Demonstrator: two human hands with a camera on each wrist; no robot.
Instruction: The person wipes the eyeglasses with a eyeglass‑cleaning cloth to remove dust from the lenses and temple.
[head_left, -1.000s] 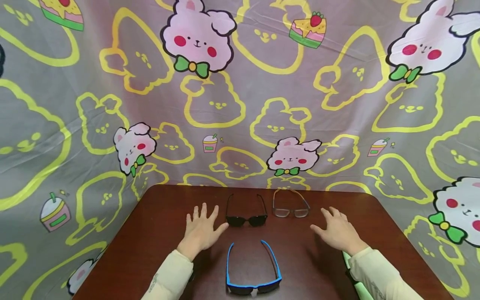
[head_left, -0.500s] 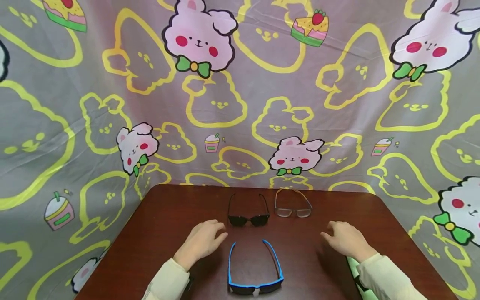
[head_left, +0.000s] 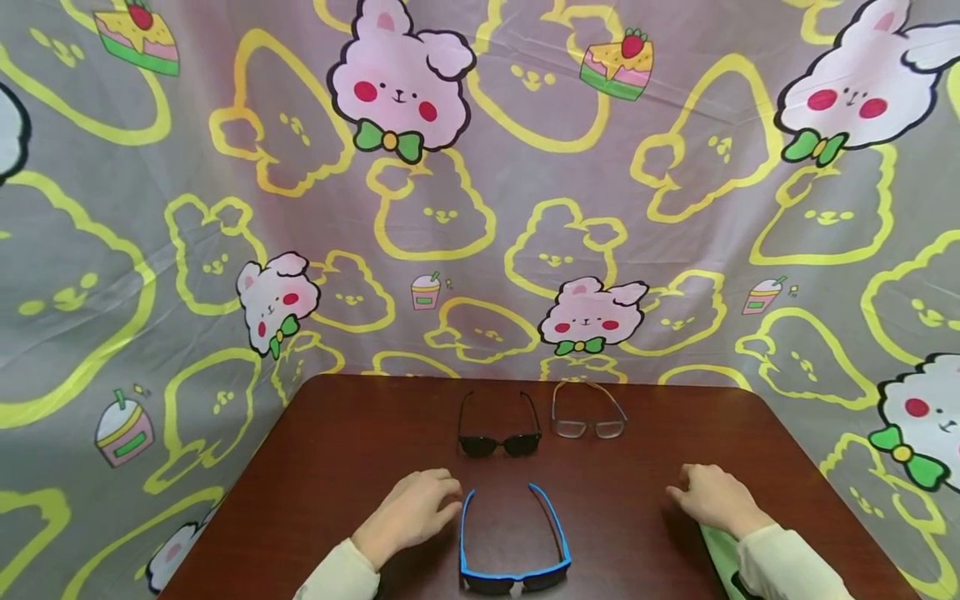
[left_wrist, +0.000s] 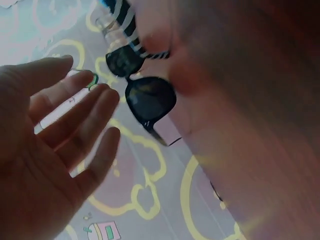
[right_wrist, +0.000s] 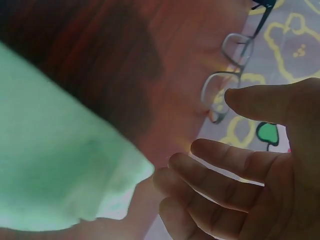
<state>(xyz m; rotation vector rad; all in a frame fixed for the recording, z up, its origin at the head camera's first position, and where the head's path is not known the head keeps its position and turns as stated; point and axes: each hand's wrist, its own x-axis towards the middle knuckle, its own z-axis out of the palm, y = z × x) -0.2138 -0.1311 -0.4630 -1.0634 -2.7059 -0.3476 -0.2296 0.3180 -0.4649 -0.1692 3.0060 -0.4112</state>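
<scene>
My left hand (head_left: 416, 510) hovers with loosely bent fingers just left of the blue-framed sunglasses (head_left: 566, 550), holding nothing. Those sunglasses lie near the front of the table, arms pointing away from me. Behind them sit black sunglasses (head_left: 480, 447), also visible in the left wrist view beyond the fingers. Clear eyeglasses (head_left: 609, 430) rest to their right, arms unfolded. On the right, my right hand (head_left: 716, 498) is raised with relaxed fingers and nothing in it. A pale green cloth (head_left: 722, 557) lies below that hand, and fills the left of the right wrist view (right_wrist: 60, 150).
The dark reddish-brown table (head_left: 360, 433) has rounded far corners. A grey curtain (head_left: 510, 200) printed with bunnies and yellow outlines surrounds it at the back and on both sides.
Both hands have drawn back toward me, and their spread fingers have relaxed into a loose bend. The right hand has also shifted slightly rightward. All the glasses stay where they lay.
</scene>
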